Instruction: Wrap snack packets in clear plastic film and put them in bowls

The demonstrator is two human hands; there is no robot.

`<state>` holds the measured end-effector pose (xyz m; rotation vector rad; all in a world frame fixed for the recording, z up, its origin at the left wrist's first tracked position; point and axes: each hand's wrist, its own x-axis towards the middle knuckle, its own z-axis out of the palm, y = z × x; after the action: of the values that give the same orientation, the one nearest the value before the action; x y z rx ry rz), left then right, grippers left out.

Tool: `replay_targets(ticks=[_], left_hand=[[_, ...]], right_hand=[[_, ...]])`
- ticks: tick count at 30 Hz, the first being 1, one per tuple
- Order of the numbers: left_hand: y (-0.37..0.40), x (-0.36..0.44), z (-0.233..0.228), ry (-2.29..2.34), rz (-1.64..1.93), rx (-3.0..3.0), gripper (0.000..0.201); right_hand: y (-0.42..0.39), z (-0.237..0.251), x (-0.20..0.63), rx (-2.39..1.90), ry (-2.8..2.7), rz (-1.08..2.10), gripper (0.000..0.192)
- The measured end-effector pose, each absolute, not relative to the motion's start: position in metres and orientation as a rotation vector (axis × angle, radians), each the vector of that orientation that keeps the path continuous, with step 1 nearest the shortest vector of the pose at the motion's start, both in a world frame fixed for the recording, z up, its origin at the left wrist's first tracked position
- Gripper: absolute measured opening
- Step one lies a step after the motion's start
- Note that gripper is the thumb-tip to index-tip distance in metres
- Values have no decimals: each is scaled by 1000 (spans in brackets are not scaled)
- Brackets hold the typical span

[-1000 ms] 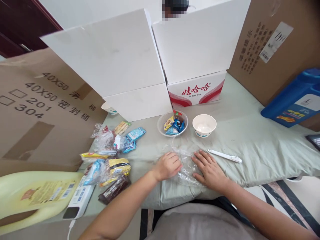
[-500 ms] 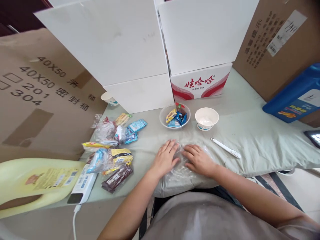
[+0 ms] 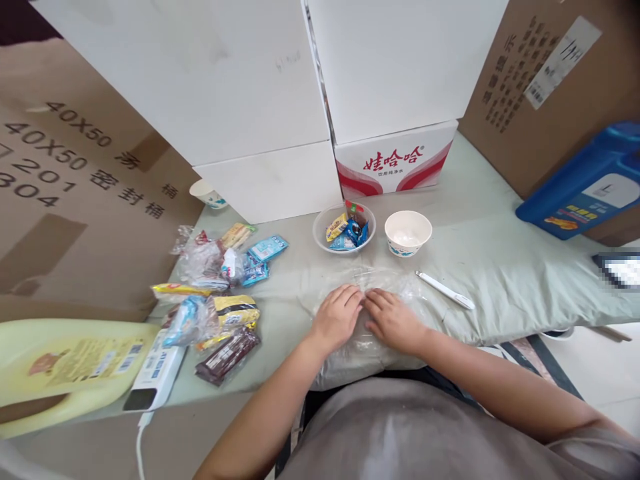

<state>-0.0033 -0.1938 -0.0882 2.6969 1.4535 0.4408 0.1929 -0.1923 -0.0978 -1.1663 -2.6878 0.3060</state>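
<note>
Both hands are down on the clear plastic bag (image 3: 387, 293) at the near edge of the desk (image 3: 490, 253), right in front of the person. The left hand (image 3: 336, 319) and the right hand (image 3: 395, 321) lie side by side, fingertips almost meeting, palms flat and pressing on the film rather than pinching it. It reads as a flattening or smoothing step: the bag is crumpled and needs spreading out.

The next move looks to call for a steady outward sweep, one hand pinning while the other strokes, since thin film like this bunches and slides on the green cloth (image 3: 525, 293).

The bag lies roughly across the desk, its long axis running left to right along the near edge; where its mouth faces I cannot tell, the film is too clear.

Behind it sit a bowl of sweets (image 3: 344, 230), an empty bowl (image 3: 408, 233) and a white pen (image 3: 445, 290), angled toward the right edge.
</note>
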Motion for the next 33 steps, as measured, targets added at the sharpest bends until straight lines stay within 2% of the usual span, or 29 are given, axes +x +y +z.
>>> replay_targets(ticks=[3,7,8,10,12,14,16,20,22,24,26,29,31,33], left_hand=[[-198,-7,-108,1540,313,2657,49],[-228,-34,-125,1801,242,2546,71],[-235,-39,-124,1829,246,2538,72],[-242,-41,-119,1857,265,2532,68],[-237,-36,-109,1851,289,2525,59],[-221,-28,-100,1808,292,2517,50],[-200,-25,-97,1745,236,2514,47],[-172,-47,-106,1791,105,2445,55],[-173,-64,-109,1929,166,2368,56],[-184,-79,-104,2029,348,2323,52],[-205,-89,-92,1987,608,2342,42],[-246,-94,-74,1623,852,2426,30],[-273,-95,-71,1357,776,2488,41],[-294,-97,-76,1226,576,2559,52]], right_hand=[[-195,-110,193,-1153,-2714,341,69],[-192,-114,235,-1591,-2539,203,95],[-191,-111,245,-1663,-2475,146,94],[-190,-103,257,-1645,-2400,70,76],[-187,-95,255,-1452,-2425,84,52],[-183,-93,242,-1237,-2513,150,43],[-175,-98,227,-1168,-2602,189,52],[-159,-117,221,-1368,-2663,156,96],[-156,-118,231,-1482,-2621,142,104],[-158,-110,245,-1515,-2552,142,99],[-168,-97,260,-1363,-2537,190,84],[-194,-82,282,-933,-2628,352,75],[-214,-85,296,-734,-2713,444,79],[-230,-97,307,-674,-2784,474,70]])
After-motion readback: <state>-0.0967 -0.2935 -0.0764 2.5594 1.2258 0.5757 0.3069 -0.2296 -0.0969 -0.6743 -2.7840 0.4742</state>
